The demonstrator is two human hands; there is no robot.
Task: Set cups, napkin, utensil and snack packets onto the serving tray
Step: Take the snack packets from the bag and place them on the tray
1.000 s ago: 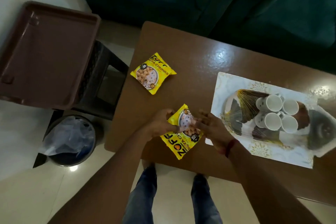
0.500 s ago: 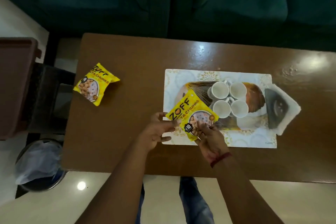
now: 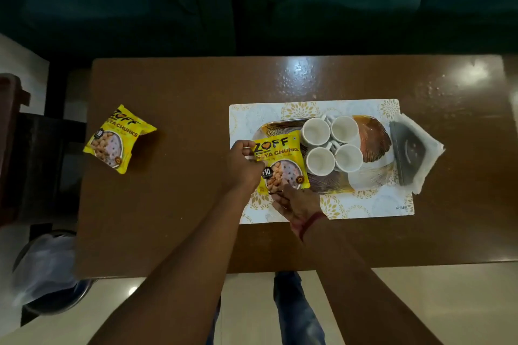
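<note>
A yellow snack packet [image 3: 281, 161] lies on the left end of the oval patterned serving tray [image 3: 372, 134], held at its left edge by my left hand [image 3: 244, 166] and at its bottom edge by my right hand [image 3: 298, 204]. Several white cups [image 3: 332, 147] stand clustered on the tray just right of the packet. A white napkin [image 3: 423, 145] with a dark utensil [image 3: 407, 155] on it sits at the tray's right end. A second yellow snack packet [image 3: 119, 138] lies on the brown table near its left edge, away from both hands.
The tray rests on a white and gold placemat [image 3: 364, 204] on the brown table [image 3: 182, 204]. A dark green sofa [image 3: 252, 0] runs along the table's far side. A lined bin [image 3: 44, 272] stands on the floor at the lower left, beside a dark stool [image 3: 36, 165].
Both hands carried the packet from the table's front edge up and right onto the tray's left end, and it now lies upright and flat beside the cups. The view shifted right.
</note>
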